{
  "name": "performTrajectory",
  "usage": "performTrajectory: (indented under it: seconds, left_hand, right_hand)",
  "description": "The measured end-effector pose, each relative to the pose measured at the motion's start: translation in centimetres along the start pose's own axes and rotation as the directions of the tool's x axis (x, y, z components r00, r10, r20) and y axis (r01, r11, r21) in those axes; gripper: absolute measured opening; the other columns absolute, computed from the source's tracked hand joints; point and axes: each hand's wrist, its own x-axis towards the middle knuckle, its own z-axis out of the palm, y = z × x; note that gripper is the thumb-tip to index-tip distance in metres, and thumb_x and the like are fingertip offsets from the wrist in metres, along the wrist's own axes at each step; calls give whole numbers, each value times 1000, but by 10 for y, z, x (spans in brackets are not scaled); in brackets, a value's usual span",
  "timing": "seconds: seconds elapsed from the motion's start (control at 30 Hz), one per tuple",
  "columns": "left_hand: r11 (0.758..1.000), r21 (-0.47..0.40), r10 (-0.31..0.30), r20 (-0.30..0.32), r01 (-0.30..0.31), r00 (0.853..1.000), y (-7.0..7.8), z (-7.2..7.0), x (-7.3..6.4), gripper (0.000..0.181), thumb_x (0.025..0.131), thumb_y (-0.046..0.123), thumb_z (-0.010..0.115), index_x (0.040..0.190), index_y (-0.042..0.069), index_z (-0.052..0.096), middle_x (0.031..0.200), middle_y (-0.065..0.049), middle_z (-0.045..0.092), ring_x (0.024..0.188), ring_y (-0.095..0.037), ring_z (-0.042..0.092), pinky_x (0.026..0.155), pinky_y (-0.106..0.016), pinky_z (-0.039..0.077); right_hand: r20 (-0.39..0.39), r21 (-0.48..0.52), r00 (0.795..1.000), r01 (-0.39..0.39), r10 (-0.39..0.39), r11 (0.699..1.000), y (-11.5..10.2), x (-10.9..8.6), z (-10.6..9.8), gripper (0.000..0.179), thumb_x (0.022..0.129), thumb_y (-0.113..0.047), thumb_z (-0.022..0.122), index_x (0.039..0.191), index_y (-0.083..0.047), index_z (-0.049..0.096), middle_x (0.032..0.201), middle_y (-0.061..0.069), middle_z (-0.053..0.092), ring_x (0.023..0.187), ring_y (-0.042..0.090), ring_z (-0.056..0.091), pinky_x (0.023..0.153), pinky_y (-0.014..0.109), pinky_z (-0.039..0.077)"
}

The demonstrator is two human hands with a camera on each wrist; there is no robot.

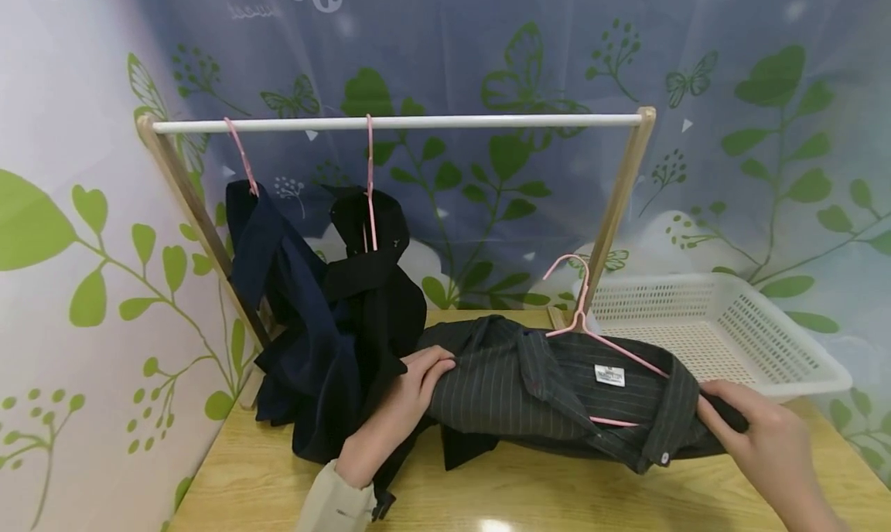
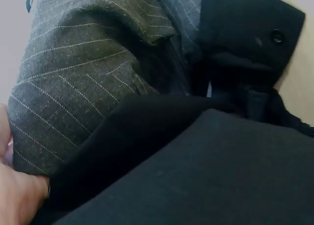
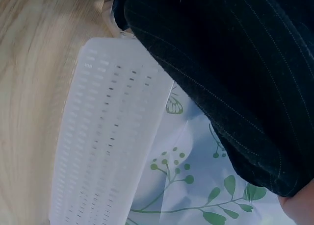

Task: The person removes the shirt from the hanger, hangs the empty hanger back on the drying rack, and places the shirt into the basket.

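Note:
A dark pinstriped shirt [image 1: 487, 385] is held up a little over the wooden table, its collar side toward the right. Inside its neck opening sits a pink hanger [image 1: 583, 304], hook pointing up, with a white label [image 1: 609, 375] on the cloth beside it. My left hand [image 1: 411, 385] pinches the shirt's left part, close against the black hanging garment. At the right end my right hand [image 1: 762, 431] grips the shirt's edge between thumb and fingers. The right wrist view shows the striped cloth [image 3: 206, 83] with only a bit of that hand.
A white rail [image 1: 487, 121] on wooden posts stands behind. From its left half hang a navy garment [image 1: 278, 261] and a black garment [image 1: 390, 284] on pink hangers. At the back right a white perforated basket [image 1: 786, 346] stands on the table [image 1: 543, 493].

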Motion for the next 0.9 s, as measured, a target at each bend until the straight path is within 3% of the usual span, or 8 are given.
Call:
performTrajectory:
  seconds: [0.07, 0.13, 0.23, 0.33, 0.47, 0.73, 0.9]
  left_hand:
    - [999, -39, -28, 58, 30, 998, 0, -1, -6, 8, 101, 12, 61, 97, 12, 68, 88, 2, 68, 78, -9, 65, 72, -26, 53]
    - [995, -67, -70, 124, 78, 990, 1, -2, -11, 11, 103, 14, 58, 99, 11, 68, 90, 1, 68, 78, -8, 63, 71, -26, 52]
    - [985, -89, -127, 208, 148, 970, 3, -1, -17, 16, 105, 19, 54, 102, 11, 68, 93, 0, 68, 78, -8, 61, 71, -26, 52]
    - [979, -94, -150, 262, 180, 953, 5, -1, -19, 20, 106, 23, 52, 103, 12, 68, 94, 1, 68, 79, -9, 62, 72, -27, 52]
    - [978, -115, -132, 295, 172, 946, 5, 1, -20, 19, 106, 22, 52, 102, 12, 67, 94, 1, 68, 81, -9, 64, 72, -26, 52]
    - [986, -118, -69, 328, 114, 942, 4, 2, -21, 18, 106, 20, 51, 102, 12, 67, 93, -1, 68, 81, -8, 65, 72, -23, 52]
    - [990, -110, -50, 314, 89, 948, 6, 2, -21, 15, 106, 18, 52, 101, 13, 64, 85, 5, 61, 71, -2, 54, 67, -20, 45]
  right_hand:
    - [-3, 31, 1000, -27, 27, 999, -1, -2, 1, 8, 83, -15, 83, 88, -11, 77, 83, 9, 75, 84, -18, 56, 66, 14, 46]
    - [-2, 58, 999, -48, 48, 997, -2, -4, 3, 14, 76, -7, 86, 86, -13, 78, 81, 9, 74, 89, -29, 45, 68, 11, 45]
    - [3, 80, 998, -69, 69, 994, -2, -7, 5, 21, 70, -2, 87, 85, -15, 78, 80, 8, 74, 89, -32, 43, 68, 9, 44]
    - [11, 98, 996, -91, 91, 991, -1, -9, 8, 24, 68, -1, 88, 84, -15, 78, 79, -1, 74, 87, -31, 44, 68, 6, 43]
    - [12, 115, 994, -107, 106, 988, 1, -12, 10, 25, 67, 0, 88, 84, -15, 78, 84, -15, 70, 88, -32, 44, 71, 4, 42]
    - [11, 112, 996, -91, 90, 990, 0, -12, 11, 26, 66, 0, 88, 84, -17, 78, 80, 3, 74, 90, -32, 44, 73, 4, 42]
    - [2, 111, 997, -81, 81, 990, -2, -9, 11, 24, 67, 0, 87, 84, -16, 78, 81, 0, 74, 90, -32, 43, 74, 5, 41]
